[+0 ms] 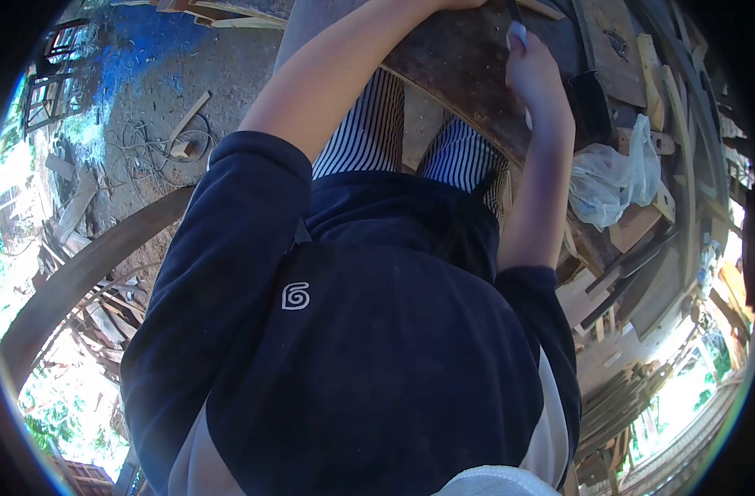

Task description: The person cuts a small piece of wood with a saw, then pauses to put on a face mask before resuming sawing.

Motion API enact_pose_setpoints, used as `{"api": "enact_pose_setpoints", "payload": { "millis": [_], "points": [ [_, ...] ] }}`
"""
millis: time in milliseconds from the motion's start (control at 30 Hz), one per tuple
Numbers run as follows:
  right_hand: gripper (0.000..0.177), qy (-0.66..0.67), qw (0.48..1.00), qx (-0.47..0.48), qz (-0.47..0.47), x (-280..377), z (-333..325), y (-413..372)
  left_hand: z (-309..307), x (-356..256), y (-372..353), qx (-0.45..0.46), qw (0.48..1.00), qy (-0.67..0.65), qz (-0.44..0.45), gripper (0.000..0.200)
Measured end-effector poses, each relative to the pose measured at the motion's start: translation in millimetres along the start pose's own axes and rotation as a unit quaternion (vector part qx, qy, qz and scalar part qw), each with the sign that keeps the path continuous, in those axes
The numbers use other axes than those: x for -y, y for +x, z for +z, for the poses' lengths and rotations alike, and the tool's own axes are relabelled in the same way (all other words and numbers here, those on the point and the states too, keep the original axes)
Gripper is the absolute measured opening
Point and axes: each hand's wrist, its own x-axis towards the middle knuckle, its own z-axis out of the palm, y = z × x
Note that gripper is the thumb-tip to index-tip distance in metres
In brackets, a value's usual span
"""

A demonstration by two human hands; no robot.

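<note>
My left hand (462, 3) is almost wholly cut off by the top edge, over a dark wooden work surface (452, 62); its fingers do not show. To its right, my right hand (536, 70) is closed in a fist above the same surface. A narrow dark tool (514, 11) with a pale piece (517, 33) at the grip sticks out of this fist toward the top edge; its far end is out of view. A thin wooden strip (543, 9) lies close by, near the top.
Right of my right forearm are a black object (590, 103), a clear plastic bag (613, 178) and stacked wood pieces (642, 273). Left on the floor lie tangled cord (150, 145), offcuts and a blue paint stain (150, 50). A curved beam (88, 264) arcs beside my left arm.
</note>
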Motion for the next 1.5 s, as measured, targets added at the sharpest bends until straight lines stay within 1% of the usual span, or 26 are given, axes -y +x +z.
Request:
{"api": "enact_pose_setpoints", "payload": {
  "millis": [33,100,133,200,267,300,367,400,467,500,567,633,700,767,800,867,967,1067,1133,1200,1300,1333,1400,1467,1500],
  "points": [
    [0.036,0.0,1.0,-0.001,-0.003,5,0,10,0,1,0,0.001,1.0,-0.001,-0.001,0.036],
    [0.04,-0.022,0.998,0.026,0.043,16,1,22,1,2,1,-0.004,1.0,0.003,-0.003,0.036],
    [0.04,-0.022,0.999,0.025,0.042,10,6,19,2,3,2,-0.005,1.0,0.006,-0.003,0.036],
    [0.038,-0.093,0.986,-0.095,-0.099,-8,17,4,-1,0,3,0.0,1.0,-0.001,-0.013,0.036],
    [0.033,0.024,0.999,0.001,0.024,7,-3,-40,0,-1,2,0.008,1.0,-0.009,-0.024,0.036],
    [0.033,0.023,0.999,0.001,0.025,1,-7,-59,2,0,1,-0.001,1.0,-0.013,-0.015,0.036],
    [0.032,0.086,0.995,0.004,0.044,-16,-4,-83,3,3,4,-0.015,1.0,-0.016,-0.005,0.035],
    [0.032,0.086,0.995,0.004,0.044,-15,-4,-81,2,3,4,-0.017,1.0,-0.009,-0.004,0.035],
    [0.033,0.102,0.995,-0.022,0.008,-10,-2,-80,5,2,3,-0.016,1.0,-0.004,-0.002,0.035],
    [0.033,0.101,0.995,-0.022,0.01,-5,-1,-72,5,4,3,-0.022,1.0,0.001,0.007,0.035],
    [0.035,0.025,0.999,-0.041,-0.015,8,2,-33,2,1,1,-0.031,0.999,0.005,0.018,0.036],
    [0.036,0.01,0.999,-0.034,-0.001,15,7,7,-3,-1,0,0.0,1.0,0.001,-0.008,0.036],
    [0.036,-0.003,1.0,-0.026,0.012,19,7,16,1,1,3,-0.011,1.0,0.002,-0.008,0.036],
    [0.036,-0.033,0.998,-0.042,-0.016,20,5,7,-1,0,2,-0.018,1.0,0.002,-0.007,0.035],
    [0.036,-0.033,0.998,-0.043,-0.015,17,3,-5,-1,-1,1,-0.006,1.0,-0.004,-0.014,0.035],
    [0.035,0.018,1.0,-0.015,0.001,14,-7,-42,-3,-2,2,0.003,1.0,-0.01,-0.021,0.035],
    [0.034,0.047,0.998,-0.03,-0.008,3,-6,-83,3,0,3,-0.01,1.0,0.015,-0.021,0.035],
    [0.039,0.034,0.999,-0.007,0.021,11,-5,-63,4,1,0,-0.028,1.0,0.008,0.005,0.035],
    [0.038,0.013,0.999,0.0,0.049,23,2,-26,4,0,0,-0.03,0.999,0.022,0.003,0.034],
    [0.035,-0.015,0.999,-0.016,0.038,33,4,7,8,1,5,-0.029,0.999,0.023,-0.001,0.034],
    [0.035,0.014,1.0,-0.014,0.017,28,4,21,6,1,4,-0.03,0.999,0.021,-0.011,0.034],
    [0.035,0.014,1.0,-0.017,0.016,22,5,16,6,-1,2,-0.034,0.999,0.016,-0.016,0.034],
    [0.034,0.021,0.999,-0.031,-0.031,13,1,-8,5,-2,1,-0.03,0.999,0.008,-0.02,0.034],
    [0.032,0.067,0.996,0.026,0.052,17,-12,-46,5,-3,2,-0.029,0.999,0.001,-0.025,0.035],
    [0.032,0.069,0.997,0.006,0.016,8,-11,-66,4,-4,1,-0.018,0.999,0.01,-0.032,0.034]
  ]
}}
